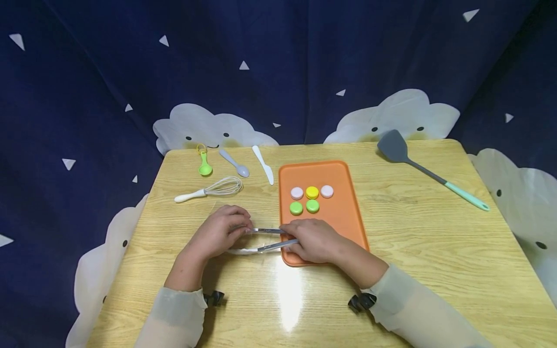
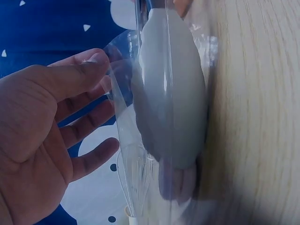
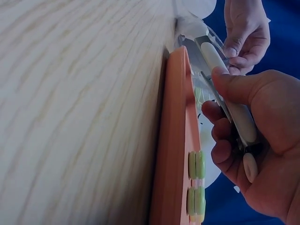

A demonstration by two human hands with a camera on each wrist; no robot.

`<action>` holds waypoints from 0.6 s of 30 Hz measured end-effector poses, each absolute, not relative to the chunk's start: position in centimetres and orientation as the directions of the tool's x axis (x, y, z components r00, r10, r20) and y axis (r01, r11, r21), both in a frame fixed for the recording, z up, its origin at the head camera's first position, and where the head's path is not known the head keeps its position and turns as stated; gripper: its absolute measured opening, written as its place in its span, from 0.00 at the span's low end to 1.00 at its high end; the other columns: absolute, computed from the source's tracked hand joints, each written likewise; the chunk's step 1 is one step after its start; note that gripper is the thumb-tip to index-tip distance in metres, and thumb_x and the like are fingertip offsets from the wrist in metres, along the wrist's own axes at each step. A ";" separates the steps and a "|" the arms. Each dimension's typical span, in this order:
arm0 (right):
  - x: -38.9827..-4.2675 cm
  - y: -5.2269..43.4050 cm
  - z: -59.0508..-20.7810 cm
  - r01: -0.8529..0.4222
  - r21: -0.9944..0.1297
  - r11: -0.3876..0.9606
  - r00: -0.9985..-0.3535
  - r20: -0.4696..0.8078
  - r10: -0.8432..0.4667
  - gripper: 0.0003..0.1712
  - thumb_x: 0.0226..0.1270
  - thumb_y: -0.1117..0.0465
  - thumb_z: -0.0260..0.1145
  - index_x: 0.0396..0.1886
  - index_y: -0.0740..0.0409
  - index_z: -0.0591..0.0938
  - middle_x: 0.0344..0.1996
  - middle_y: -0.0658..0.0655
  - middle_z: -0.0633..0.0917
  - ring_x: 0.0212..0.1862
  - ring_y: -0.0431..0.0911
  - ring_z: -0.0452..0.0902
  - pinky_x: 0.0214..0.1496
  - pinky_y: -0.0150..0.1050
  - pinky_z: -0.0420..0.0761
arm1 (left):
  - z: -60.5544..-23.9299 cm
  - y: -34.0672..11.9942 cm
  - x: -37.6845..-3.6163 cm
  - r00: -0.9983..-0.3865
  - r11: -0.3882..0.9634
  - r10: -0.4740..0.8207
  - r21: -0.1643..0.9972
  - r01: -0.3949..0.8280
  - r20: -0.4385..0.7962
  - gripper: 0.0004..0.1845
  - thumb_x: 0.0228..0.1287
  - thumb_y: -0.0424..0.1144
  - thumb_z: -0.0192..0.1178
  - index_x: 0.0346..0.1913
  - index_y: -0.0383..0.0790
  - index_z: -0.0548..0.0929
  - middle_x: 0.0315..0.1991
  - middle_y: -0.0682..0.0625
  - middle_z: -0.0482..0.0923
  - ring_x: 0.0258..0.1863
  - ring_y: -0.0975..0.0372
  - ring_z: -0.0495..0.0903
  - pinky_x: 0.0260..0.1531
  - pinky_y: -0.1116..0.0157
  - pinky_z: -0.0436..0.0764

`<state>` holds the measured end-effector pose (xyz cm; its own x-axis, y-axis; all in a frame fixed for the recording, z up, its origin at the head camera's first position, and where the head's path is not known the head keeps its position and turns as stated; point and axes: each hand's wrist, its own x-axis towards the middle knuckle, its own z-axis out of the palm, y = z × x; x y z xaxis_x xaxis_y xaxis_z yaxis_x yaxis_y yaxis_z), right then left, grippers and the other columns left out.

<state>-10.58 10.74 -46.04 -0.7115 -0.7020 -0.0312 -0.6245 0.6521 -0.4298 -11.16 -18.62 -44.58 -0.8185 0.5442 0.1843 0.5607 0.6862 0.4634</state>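
My right hand (image 1: 315, 241) grips a pair of tongs (image 3: 213, 56) by the handles, fingers curled round them, over the lower left of the orange tray (image 1: 341, 212). The tongs' pale, scalloped tip (image 2: 173, 93) sits inside a clear plastic bag (image 2: 124, 108). My left hand (image 1: 219, 232) pinches the bag's edge between thumb and forefinger, its other fingers loosely bent, as the left wrist view shows. In the head view the tongs' two arms stand apart, pointing left. On the tray lie pink macarons (image 1: 297, 193), a yellow macaron (image 1: 312, 192) and green macarons (image 1: 312, 206).
Beyond my left hand lie a whisk (image 1: 223, 186), a green measuring spoon (image 1: 205, 168), a grey spoon (image 1: 237, 165) and a white knife (image 1: 264, 166). A spatula (image 1: 428, 173) with a mint handle lies at the right of the wooden table (image 1: 417, 227). A dark blue curtain (image 1: 287, 58) hangs behind.
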 end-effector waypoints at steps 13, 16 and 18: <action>-9.6 13.1 -45.9 -0.607 -0.397 0.689 -0.747 -0.010 -0.664 0.24 0.74 0.51 0.67 0.65 0.52 0.82 0.46 0.48 0.87 0.43 0.43 0.83 0.45 0.44 0.83 | -44.5 -18.5 -11.3 -0.824 0.683 0.538 0.480 0.550 0.177 0.06 0.65 0.35 0.73 0.36 0.53 0.90 0.49 0.54 0.84 0.54 0.55 0.80 0.58 0.52 0.78; -9.4 13.8 -45.9 -0.607 -0.397 0.689 -0.752 0.005 -0.659 0.25 0.73 0.50 0.67 0.66 0.53 0.81 0.46 0.48 0.87 0.43 0.43 0.84 0.46 0.44 0.83 | -44.5 -18.5 -11.3 -0.825 0.686 0.536 0.476 0.550 0.179 0.05 0.66 0.35 0.72 0.36 0.52 0.90 0.49 0.55 0.84 0.53 0.56 0.80 0.57 0.53 0.78; -9.2 14.2 -46.0 -0.608 -0.402 0.685 -0.753 0.017 -0.658 0.26 0.73 0.50 0.68 0.66 0.54 0.81 0.46 0.48 0.87 0.44 0.43 0.84 0.47 0.45 0.83 | -44.5 -18.4 -11.4 -0.829 0.692 0.532 0.476 0.543 0.173 0.05 0.66 0.36 0.72 0.36 0.52 0.90 0.49 0.55 0.83 0.54 0.57 0.80 0.57 0.53 0.78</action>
<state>-9.23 14.21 -46.00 -0.7529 -0.6580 0.0165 -0.6075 0.6850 -0.4021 -11.39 -18.44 -44.49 -0.8292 0.5317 0.1727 0.5427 0.6917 0.4764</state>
